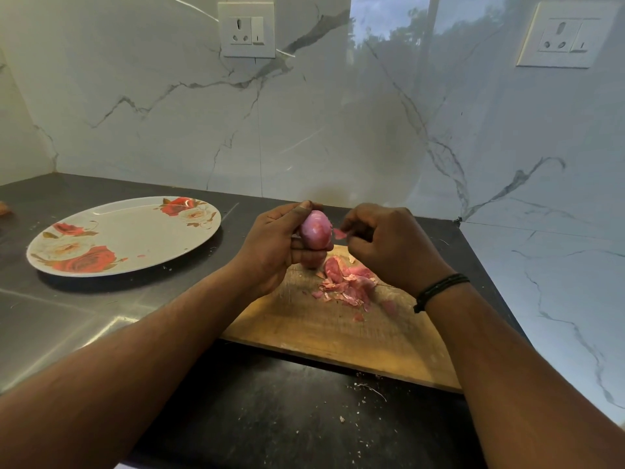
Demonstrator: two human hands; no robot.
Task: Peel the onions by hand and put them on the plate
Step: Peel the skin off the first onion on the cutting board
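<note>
My left hand (275, 243) grips a small pink-purple onion (316, 230) above the wooden cutting board (341, 330), thumb on its top and fingers curled under it. Just right of the onion, my right hand (385, 245) pinches a small flake of pink onion skin (339, 234). A heap of peeled skins (348, 284) lies on the board below both hands. The white plate (135, 228) with red rose prints sits on the counter to the left and holds no onions.
The dark counter (257, 411) carries scattered crumbs of skin near its front. A marble wall rises right behind the board and along the right side. A brownish object (4, 208) shows at the far left edge.
</note>
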